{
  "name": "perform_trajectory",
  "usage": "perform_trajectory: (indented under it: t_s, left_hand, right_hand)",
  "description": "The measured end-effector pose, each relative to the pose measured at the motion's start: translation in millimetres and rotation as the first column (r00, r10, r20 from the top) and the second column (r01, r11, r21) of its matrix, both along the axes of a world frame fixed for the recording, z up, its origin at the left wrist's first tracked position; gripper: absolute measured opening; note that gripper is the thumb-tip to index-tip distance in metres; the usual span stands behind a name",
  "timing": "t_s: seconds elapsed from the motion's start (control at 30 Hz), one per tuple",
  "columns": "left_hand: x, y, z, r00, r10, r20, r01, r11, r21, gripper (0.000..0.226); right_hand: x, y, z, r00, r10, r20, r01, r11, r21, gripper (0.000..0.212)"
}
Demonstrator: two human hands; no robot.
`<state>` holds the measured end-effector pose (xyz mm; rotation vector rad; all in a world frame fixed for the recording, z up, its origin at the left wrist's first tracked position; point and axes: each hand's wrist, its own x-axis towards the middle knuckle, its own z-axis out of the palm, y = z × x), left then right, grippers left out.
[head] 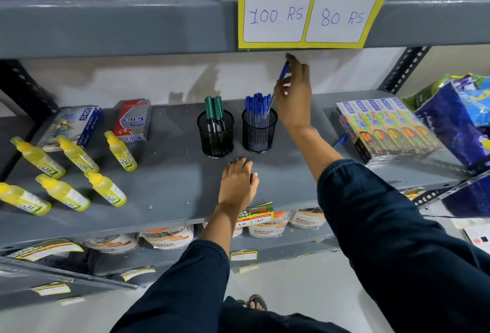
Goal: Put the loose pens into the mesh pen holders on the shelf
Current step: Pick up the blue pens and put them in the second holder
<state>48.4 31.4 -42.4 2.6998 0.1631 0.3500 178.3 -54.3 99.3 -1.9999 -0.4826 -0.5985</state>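
Note:
Two black mesh pen holders stand side by side on the grey shelf. The left holder has three green pens in it. The right holder is packed with several blue pens. My right hand is raised just right of that holder and grips a blue pen, tilted with its lower tip over the holder's rim. My left hand rests palm down on the shelf in front of the holders, holding nothing. Another loose blue pen lies on the shelf behind my right forearm.
Several yellow bottles lie on the left part of the shelf, with two boxes behind them. Colourful pencil packs and blue bags fill the right side. A yellow price sign hangs from the shelf above.

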Motion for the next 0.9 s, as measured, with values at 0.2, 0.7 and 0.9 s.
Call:
perform_trajectory:
  t_s: [0.2, 0.7, 0.9]
  left_hand:
    - [1, 0, 0, 1.000, -0.005, -0.003, 0.005, 1.000, 0.007, 0.035]
    - [5, 1, -3, 0.999, 0.015, -0.042, -0.013, 0.998, 0.058, 0.035]
    - [5, 1, -4, 0.998, 0.026, -0.057, -0.023, 0.997, 0.068, 0.035]
  right_hand:
    - [-1, 6, -29, 0.989, 0.001, -0.151, -0.043, 0.960, -0.277, 0.049]
    - [4, -91, -97, 0.637, -0.612, -0.470, 0.077, 0.657, -0.750, 0.062]
    - [-20, -91, -117, 0.772, -0.560, -0.301, 0.157, 0.627, -0.763, 0.040]
